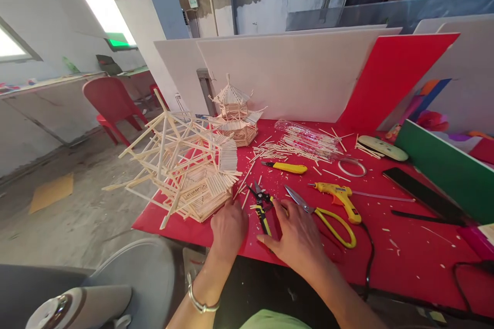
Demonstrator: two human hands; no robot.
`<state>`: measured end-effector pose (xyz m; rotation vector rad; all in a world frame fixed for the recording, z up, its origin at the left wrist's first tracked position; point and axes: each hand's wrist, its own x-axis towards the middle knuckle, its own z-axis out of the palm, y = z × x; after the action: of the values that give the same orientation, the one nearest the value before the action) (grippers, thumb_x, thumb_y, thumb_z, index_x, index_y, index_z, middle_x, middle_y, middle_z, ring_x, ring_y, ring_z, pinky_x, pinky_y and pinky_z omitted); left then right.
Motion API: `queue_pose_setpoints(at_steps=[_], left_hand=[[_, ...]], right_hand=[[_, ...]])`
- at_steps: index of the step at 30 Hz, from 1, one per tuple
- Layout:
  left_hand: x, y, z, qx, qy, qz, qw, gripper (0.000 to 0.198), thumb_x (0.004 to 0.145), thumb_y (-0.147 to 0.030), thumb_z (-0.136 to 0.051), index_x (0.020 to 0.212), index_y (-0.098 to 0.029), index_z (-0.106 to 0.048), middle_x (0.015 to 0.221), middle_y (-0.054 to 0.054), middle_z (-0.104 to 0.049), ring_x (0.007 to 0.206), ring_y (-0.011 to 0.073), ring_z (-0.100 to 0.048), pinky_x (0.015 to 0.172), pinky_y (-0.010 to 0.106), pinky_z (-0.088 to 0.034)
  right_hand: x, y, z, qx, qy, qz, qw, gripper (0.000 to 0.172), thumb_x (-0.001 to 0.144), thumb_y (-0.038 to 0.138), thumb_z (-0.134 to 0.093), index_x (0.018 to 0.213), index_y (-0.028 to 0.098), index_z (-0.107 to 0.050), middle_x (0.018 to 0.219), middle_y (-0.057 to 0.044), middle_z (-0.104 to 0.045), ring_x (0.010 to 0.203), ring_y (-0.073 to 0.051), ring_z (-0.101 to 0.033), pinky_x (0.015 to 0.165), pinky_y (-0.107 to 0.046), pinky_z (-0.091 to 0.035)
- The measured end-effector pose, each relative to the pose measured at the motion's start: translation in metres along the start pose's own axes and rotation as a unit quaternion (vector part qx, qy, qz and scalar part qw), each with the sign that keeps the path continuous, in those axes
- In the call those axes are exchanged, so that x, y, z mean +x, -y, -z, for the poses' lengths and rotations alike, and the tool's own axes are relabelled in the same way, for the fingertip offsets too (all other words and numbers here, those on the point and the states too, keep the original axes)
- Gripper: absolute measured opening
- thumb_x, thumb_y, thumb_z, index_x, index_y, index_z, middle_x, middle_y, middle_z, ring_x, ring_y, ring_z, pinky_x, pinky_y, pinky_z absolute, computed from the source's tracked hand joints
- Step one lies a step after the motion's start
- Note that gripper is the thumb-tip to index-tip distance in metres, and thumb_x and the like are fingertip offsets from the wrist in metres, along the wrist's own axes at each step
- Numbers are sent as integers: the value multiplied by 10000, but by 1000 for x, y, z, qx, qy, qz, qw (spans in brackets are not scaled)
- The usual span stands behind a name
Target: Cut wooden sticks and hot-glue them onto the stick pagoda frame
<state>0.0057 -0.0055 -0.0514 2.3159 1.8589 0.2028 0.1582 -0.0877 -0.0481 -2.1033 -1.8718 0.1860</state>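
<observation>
My left hand (230, 226) is closed at the near corner of a large model framework of thin wooden sticks (196, 180). Its fingertips are turned away, so what they pinch is hidden. My right hand (297, 229) has its fingers apart around a pair of black and yellow-green wire cutters (263, 216), which lie with jaws pointing away. Thumb and index finger are on either side of the handles, not closed on them. Yellow-handled scissors (335, 223) lie just right of that hand, partly covered by it.
Behind stands a smaller stick pagoda (233, 113). Loose sticks (304, 141) and a yellow utility knife (287, 167) lie mid-table. To the right are a yellow glue gun (339, 198) with a cord, a tape ring (352, 167) and a black phone (420, 193). A tumbler (88, 306) rests on a grey stool (142, 267).
</observation>
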Motion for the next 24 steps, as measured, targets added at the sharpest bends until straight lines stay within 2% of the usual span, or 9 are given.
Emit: queue_pose_setpoints(at_steps=[7, 11, 13, 15, 16, 17, 19, 21, 24], left_hand=[[4, -1, -1, -14, 15, 11, 1000, 266, 814, -117, -476, 948, -95, -705, 918, 220, -708, 892, 336, -657, 755, 395, -447], [1, 6, -1, -69, 14, 14, 997, 230, 800, -115, -498, 928, -129, -688, 851, 176, -700, 854, 307, -663, 722, 362, -445], [-7, 10, 2, -113, 16, 5, 993, 199, 797, -120, -510, 913, -174, -663, 823, 115, -694, 803, 259, -660, 679, 317, -442], [-21, 12, 7, -191, 27, -10, 981, 133, 812, -138, -505, 844, -209, -613, 731, 39, -657, 700, 196, -635, 621, 267, -437], [-29, 12, 11, -326, 41, -13, 944, 105, 836, -157, -497, 830, -209, -589, 710, 27, -637, 660, 180, -618, 590, 257, -434], [-37, 12, 15, -451, 72, -10, 890, 69, 848, -189, -508, 836, -213, -571, 715, 18, -629, 631, 170, -610, 557, 250, -443], [-52, 9, 26, -607, 141, -2, 782, 58, 836, -257, -578, 814, -208, -556, 694, 11, -618, 560, 157, -586, 480, 245, -455], [-65, 5, 38, -684, 156, 24, 712, 180, 829, -339, -634, 765, -197, -545, 672, 21, -627, 535, 155, -599, 443, 241, -463], [-74, 4, 53, -742, 121, 73, 655, 296, 836, -446, -641, 730, -186, -546, 608, 16, -622, 471, 150, -606, 379, 220, -450]], right_hand=[[15, 0, -12, -21, 31, -52, 998, 802, 673, 394, -676, 1392, 95, -488, 1159, -207, -587, 1123, -371, -534, 956, -464, -415], [18, -14, -7, 109, 21, -90, 990, 845, 636, 344, -661, 1413, 90, -444, 1265, -211, -540, 1207, -365, -497, 998, -460, -401], [13, -25, 1, 266, 31, -120, 956, 797, 676, 387, -632, 1409, 144, -439, 1264, -168, -568, 1194, -337, -524, 979, -455, -424], [6, -36, 11, 465, 51, -139, 873, 683, 740, 479, -567, 1352, 190, -482, 1193, -132, -624, 1102, -311, -588, 891, -438, -477], [1, -42, 16, 557, 59, -138, 817, 631, 768, 541, -511, 1298, 199, -522, 1159, -133, -642, 1045, -307, -611, 833, -432, -496], [-3, -46, 21, 632, 63, -132, 761, 617, 786, 607, -443, 1234, 200, -564, 1141, -147, -648, 999, -311, -621, 779, -432, -503], [-9, -52, 27, 719, 58, -110, 683, 703, 780, 719, -312, 1142, 200, -619, 1150, -183, -634, 946, -322, -614, 715, -442, -496], [-13, -54, 27, 737, 57, -82, 669, 839, 728, 800, -250, 1196, 207, -617, 1164, -196, -611, 919, -326, -596, 691, -453, -485], [-10, -52, 17, 694, 65, -43, 715, 999, 625, 859, -291, 1355, 222, -534, 1124, -182, -603, 868, -324, -581, 683, -464, -476]])
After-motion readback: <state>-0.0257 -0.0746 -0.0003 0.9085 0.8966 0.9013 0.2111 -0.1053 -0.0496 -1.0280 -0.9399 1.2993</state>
